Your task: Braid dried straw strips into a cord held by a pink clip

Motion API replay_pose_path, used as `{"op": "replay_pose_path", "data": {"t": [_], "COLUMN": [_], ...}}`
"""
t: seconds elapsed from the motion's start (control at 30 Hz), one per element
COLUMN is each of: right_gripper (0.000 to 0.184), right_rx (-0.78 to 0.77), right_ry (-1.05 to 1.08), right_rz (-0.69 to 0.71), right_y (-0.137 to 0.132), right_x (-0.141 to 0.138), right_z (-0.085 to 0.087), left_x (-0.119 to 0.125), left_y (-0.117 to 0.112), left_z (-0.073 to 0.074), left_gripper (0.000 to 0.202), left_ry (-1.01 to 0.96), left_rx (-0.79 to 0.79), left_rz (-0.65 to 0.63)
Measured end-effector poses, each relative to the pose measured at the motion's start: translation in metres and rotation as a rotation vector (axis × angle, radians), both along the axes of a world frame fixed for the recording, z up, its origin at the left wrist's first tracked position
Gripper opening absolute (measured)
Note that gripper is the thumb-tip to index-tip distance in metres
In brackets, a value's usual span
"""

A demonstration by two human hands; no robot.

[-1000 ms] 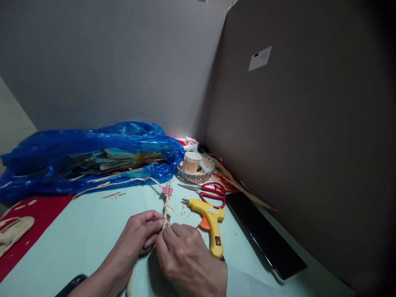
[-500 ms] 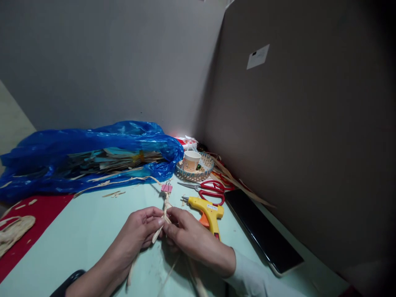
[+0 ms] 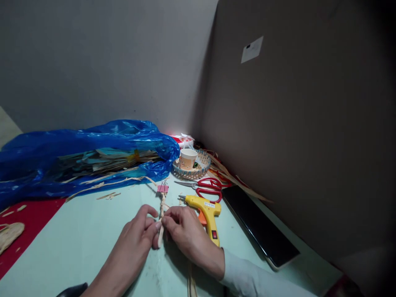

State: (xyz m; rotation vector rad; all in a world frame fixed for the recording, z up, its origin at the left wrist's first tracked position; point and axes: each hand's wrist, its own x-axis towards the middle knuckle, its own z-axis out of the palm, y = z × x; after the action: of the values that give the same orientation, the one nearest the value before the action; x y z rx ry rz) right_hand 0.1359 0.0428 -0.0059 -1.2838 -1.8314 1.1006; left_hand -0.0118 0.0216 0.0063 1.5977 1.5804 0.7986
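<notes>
My left hand and my right hand meet over the pale green table, both pinching a braid of tan straw strips. The braid runs away from me to a pink binder clip clamped on its far end. Loose strip ends trail toward me under my right wrist. A yellow glue gun lies just right of my right hand, touching or nearly touching it.
Red-handled scissors lie beyond the glue gun. A small woven basket holds a paper cup. A blue plastic bag of straw strips fills the back left. A dark tablet lies along the right partition. Red mat at left.
The view has shifted slightly. My right hand slid toward me along the braid and then back up; both hands now pinch the braid close together, with the strip hanging straighter.
</notes>
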Motion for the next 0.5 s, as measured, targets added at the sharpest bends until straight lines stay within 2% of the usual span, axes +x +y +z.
{"op": "replay_pose_path", "data": {"t": [0.13,0.2,0.3,0.4,0.5], "right_gripper": [0.027,0.027,0.029,0.028,0.018], "right_rx": [-0.061,-0.065,-0.06,-0.143,-0.205], "right_ry": [0.087,0.11,0.151,0.216,0.273], "right_rz": [0.012,0.015,0.027,0.072,0.047], "right_y": [-0.002,-0.002,0.001,0.003,0.004], "right_x": [0.0,0.001,0.003,0.005,0.004], "right_z": [0.001,0.001,0.0,-0.001,-0.003], "left_x": [0.001,0.006,0.017,0.024,0.025], "left_y": [-0.003,-0.008,-0.021,-0.034,-0.037], "left_z": [0.014,0.016,0.006,-0.008,-0.011], "left_gripper": [0.022,0.028,0.027,0.024,0.024], "left_ry": [0.177,0.231,0.329,0.386,0.365], "left_rx": [-0.013,-0.007,0.083,0.195,0.274], "left_rz": [-0.046,-0.075,-0.119,-0.158,-0.162]}}
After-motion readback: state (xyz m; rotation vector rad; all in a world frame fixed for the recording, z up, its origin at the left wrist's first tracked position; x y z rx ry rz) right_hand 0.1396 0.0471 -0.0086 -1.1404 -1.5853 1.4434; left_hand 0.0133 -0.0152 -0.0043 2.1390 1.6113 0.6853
